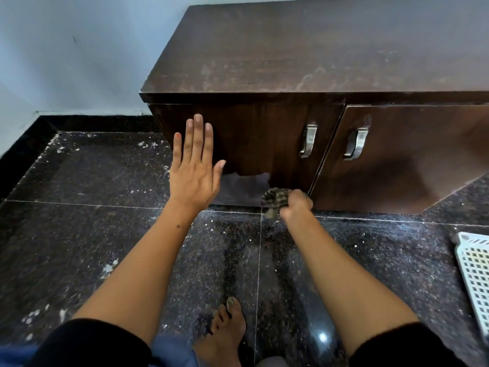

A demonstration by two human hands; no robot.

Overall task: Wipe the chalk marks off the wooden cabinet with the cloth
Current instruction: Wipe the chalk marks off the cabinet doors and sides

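Cloth [275, 201], dark striped, bunched up, sits at the bottom edge of the wooden cabinet's [291, 62] left door, low and left of the left metal handle [308, 141], just above the floor [105, 234]. Right hand [295, 205] has its grip closed tight round the cloth, fingers curled, pressing it to the door face. A pale smeared chalk patch [243, 189] lies on the door just left of the cloth, down by the cabinet's base. Left hand [194, 165] is flat, grip wide with fingers straight and together, at the cabinet's left front corner (contact with the wood cannot be told). Faint whitish smudges also on the cabinet top. Second handle [356, 143] on the right door, just right of the first. Dark speckled granite floor in front of the cabinet, a bare foot [225, 332] on it well below the cloth, white plastic basket [473, 274] far right of the cabinet's front.
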